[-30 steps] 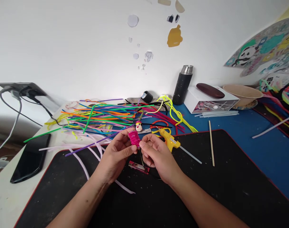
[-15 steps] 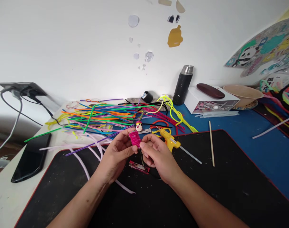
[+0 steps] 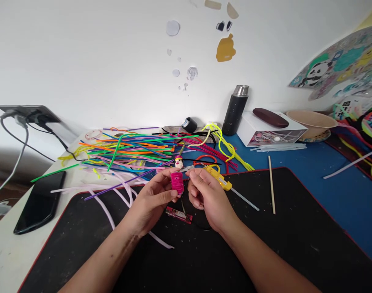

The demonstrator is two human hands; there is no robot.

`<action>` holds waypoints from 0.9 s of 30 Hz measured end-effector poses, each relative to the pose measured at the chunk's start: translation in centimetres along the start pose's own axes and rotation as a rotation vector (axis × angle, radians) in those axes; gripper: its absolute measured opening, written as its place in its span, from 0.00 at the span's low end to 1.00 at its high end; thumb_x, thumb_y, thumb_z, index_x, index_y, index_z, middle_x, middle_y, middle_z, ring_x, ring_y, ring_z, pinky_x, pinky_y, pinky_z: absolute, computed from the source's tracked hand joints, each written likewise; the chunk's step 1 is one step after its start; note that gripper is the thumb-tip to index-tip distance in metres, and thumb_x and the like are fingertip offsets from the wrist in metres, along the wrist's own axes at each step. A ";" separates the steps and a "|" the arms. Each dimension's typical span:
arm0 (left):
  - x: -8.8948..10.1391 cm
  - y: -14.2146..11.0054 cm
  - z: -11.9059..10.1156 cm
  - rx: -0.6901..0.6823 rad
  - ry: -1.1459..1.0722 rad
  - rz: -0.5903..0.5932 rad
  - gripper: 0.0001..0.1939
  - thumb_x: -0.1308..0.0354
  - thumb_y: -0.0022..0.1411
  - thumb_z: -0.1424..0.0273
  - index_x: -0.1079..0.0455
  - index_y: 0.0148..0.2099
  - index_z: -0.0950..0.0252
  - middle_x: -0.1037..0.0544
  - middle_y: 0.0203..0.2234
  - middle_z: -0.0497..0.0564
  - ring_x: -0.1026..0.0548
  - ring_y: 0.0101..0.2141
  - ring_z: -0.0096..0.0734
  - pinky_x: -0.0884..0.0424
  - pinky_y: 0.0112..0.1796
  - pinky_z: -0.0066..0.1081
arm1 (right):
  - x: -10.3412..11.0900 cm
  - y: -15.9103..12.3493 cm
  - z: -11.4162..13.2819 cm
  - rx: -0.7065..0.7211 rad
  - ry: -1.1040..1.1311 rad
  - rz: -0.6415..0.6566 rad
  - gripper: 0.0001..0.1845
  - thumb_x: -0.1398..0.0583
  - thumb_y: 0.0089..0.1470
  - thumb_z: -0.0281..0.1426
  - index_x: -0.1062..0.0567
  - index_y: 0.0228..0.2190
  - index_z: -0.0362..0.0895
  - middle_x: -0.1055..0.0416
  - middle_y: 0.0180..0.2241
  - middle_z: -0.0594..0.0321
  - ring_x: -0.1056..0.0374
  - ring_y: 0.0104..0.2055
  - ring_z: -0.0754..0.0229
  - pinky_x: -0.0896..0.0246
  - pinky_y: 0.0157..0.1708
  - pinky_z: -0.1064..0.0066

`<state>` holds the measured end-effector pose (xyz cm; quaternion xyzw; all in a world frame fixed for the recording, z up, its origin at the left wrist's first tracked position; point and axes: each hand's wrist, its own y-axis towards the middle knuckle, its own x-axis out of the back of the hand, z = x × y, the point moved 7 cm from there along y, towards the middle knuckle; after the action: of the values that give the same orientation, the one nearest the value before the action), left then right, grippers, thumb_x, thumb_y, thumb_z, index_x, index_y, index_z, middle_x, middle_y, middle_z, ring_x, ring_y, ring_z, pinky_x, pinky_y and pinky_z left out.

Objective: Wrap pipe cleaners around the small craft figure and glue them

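Note:
Between the thumb and fingers of my left hand [image 3: 157,195] is a magenta pipe-cleaner coil [image 3: 177,183], wound tightly into a short fuzzy block. My right hand [image 3: 206,189] is just right of it, apart from the coil, with thumb and forefinger pinched together. Whatever that pinch holds, if anything, is too small to make out. Beyond the coil lies a small doll head [image 3: 179,162] with a white face and a pink and yellow top. A red lighter [image 3: 179,214] rests on the black mat [image 3: 186,264] below my hands.
Colourful pipe cleaners [image 3: 134,148] lie in a heap at the back left. A yellow glue gun [image 3: 219,179] and orange-handled scissors [image 3: 204,159] are behind my right hand. Farther right are a wooden stick [image 3: 272,185], a black flask [image 3: 235,110] and a white box [image 3: 250,128]. A phone [image 3: 41,203] lies left.
My right hand has drawn back from the coil, slightly up and to the right. The coil has turned more upright in my left hand and shifted a little right.

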<state>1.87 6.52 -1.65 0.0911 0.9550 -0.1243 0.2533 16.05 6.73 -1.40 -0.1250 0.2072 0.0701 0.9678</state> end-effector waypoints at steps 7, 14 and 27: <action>-0.3 -0.2 0.1 0.024 0.054 0.061 0.26 0.23 0.51 0.70 0.15 0.54 0.57 0.18 0.44 0.54 0.27 0.41 0.35 0.32 0.38 0.29 | -0.1 0.2 -0.1 -0.017 -0.049 0.040 0.26 0.32 0.57 0.54 0.25 0.41 0.44 0.37 0.21 0.74 0.45 0.17 0.70 0.60 0.16 0.76; -0.8 -0.3 0.3 0.046 0.070 0.109 0.26 0.26 0.52 0.72 0.16 0.55 0.55 0.18 0.44 0.54 0.27 0.43 0.39 0.31 0.44 0.34 | -0.2 0.3 -0.7 -0.069 -0.076 0.064 0.29 0.30 0.54 0.55 0.24 0.42 0.44 0.36 0.20 0.75 0.45 0.17 0.70 0.59 0.16 0.76; 0.5 0.1 0.2 0.034 0.000 0.010 0.23 0.26 0.50 0.72 0.16 0.50 0.60 0.21 0.40 0.52 0.30 0.37 0.33 0.36 0.34 0.29 | -0.2 0.2 -0.5 -0.073 -0.059 0.069 0.28 0.29 0.54 0.54 0.28 0.40 0.45 0.37 0.20 0.75 0.46 0.17 0.70 0.60 0.16 0.77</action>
<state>1.57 6.61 -2.14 0.1000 0.9523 -0.1395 0.2524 15.67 6.76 -1.82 -0.1511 0.1800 0.1145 0.9652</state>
